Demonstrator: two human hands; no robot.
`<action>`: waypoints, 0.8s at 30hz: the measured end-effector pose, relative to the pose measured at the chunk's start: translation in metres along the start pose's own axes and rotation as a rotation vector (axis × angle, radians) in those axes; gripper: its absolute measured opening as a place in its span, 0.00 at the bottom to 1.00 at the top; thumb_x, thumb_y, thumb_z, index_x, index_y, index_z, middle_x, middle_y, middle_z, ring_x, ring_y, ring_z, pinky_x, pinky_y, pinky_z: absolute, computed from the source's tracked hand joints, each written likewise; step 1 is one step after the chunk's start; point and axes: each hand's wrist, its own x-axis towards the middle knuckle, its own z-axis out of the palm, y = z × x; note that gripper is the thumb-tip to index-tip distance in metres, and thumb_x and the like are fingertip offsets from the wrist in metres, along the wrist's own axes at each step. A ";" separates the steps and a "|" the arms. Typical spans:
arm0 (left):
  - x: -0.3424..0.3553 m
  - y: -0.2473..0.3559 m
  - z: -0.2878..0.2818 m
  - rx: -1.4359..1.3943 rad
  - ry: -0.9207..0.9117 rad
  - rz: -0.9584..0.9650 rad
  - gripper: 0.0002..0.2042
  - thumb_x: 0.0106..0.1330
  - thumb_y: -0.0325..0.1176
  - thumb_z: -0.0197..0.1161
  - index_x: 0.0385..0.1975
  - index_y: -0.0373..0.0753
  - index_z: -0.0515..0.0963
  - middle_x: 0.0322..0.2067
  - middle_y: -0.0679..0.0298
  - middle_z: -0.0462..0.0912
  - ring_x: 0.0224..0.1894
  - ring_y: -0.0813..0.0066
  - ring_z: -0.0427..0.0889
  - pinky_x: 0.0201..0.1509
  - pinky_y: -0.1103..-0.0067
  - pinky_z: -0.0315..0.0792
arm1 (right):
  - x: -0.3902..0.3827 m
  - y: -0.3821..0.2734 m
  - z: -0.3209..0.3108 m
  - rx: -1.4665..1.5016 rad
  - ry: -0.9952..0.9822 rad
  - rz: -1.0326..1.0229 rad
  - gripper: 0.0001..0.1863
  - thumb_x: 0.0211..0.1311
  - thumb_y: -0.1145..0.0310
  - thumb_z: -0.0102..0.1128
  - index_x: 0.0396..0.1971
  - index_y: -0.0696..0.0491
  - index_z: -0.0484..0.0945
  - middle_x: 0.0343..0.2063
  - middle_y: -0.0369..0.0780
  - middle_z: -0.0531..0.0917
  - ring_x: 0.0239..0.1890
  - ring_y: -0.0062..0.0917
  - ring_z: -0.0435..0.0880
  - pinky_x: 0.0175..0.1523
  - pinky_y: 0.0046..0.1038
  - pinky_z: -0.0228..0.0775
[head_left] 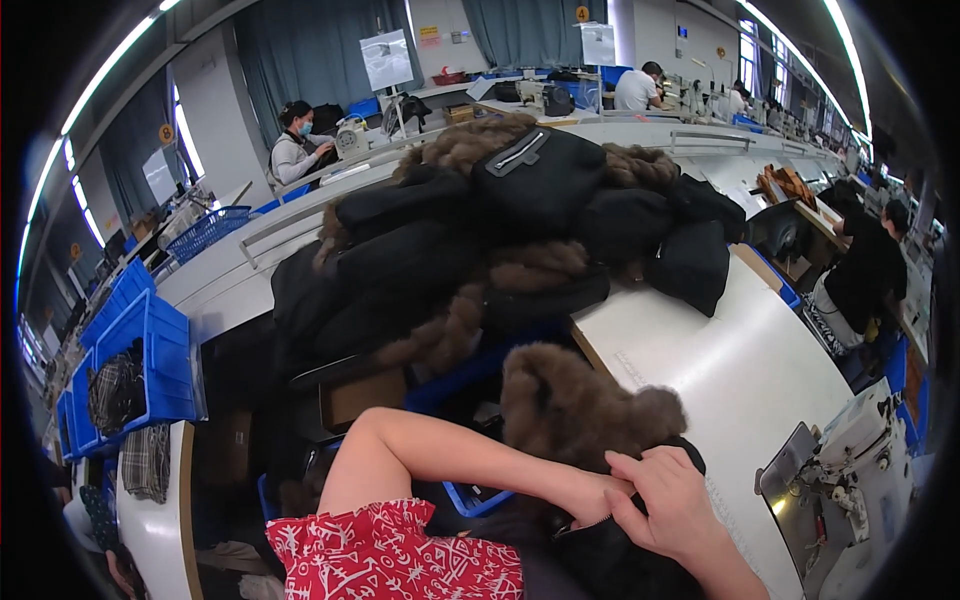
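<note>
A black garment [630,560] with brown fur trim [585,400] and a zipper [582,526] lies in front of me at the lower right. My left hand [600,495] reaches across from the lower left to the zipper, its fingers mostly hidden. My right hand [660,500] comes from the lower right, fingers curled on the garment, thumb beside my left hand. Behind them a large heap of similar black garments [540,185] with brown fur and zipped pockets covers the table.
A sewing machine [855,455] stands at right on the metal table [730,350]. Blue bins [160,360] with plaid fabric [145,460] are at left, and a blue tray [470,500] is below the heap. Co-workers sit behind [300,145], [635,92] and at right [855,270].
</note>
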 end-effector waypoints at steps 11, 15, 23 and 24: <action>-0.012 0.012 -0.009 0.192 0.234 0.482 0.08 0.56 0.21 0.60 0.36 0.34 0.77 0.23 0.49 0.78 0.27 0.47 0.78 0.29 0.66 0.70 | -0.027 -0.025 -0.019 -0.450 0.280 -0.190 0.21 0.48 0.63 0.70 0.41 0.56 0.76 0.28 0.38 0.75 0.29 0.32 0.73 0.41 0.34 0.66; -0.023 0.024 -0.007 0.272 0.281 0.611 0.07 0.57 0.25 0.61 0.36 0.34 0.78 0.24 0.52 0.80 0.27 0.49 0.79 0.29 0.64 0.72 | -0.036 -0.059 -0.042 -0.325 0.200 -0.089 0.16 0.47 0.72 0.72 0.36 0.50 0.76 0.30 0.37 0.77 0.35 0.31 0.77 0.50 0.38 0.68; -0.017 0.056 -0.041 0.640 0.464 0.900 0.04 0.54 0.32 0.65 0.24 0.40 0.78 0.21 0.68 0.75 0.32 0.64 0.73 0.39 0.71 0.68 | -0.046 -0.068 -0.054 -0.338 0.059 0.051 0.24 0.48 0.69 0.73 0.47 0.51 0.74 0.29 0.38 0.75 0.33 0.34 0.74 0.45 0.39 0.64; -0.012 0.059 -0.043 0.635 0.410 0.847 0.05 0.54 0.33 0.65 0.22 0.40 0.79 0.22 0.66 0.75 0.33 0.64 0.71 0.44 0.71 0.66 | -0.050 -0.066 -0.056 -0.324 0.080 0.070 0.25 0.49 0.70 0.72 0.48 0.51 0.74 0.28 0.39 0.74 0.32 0.35 0.73 0.45 0.39 0.64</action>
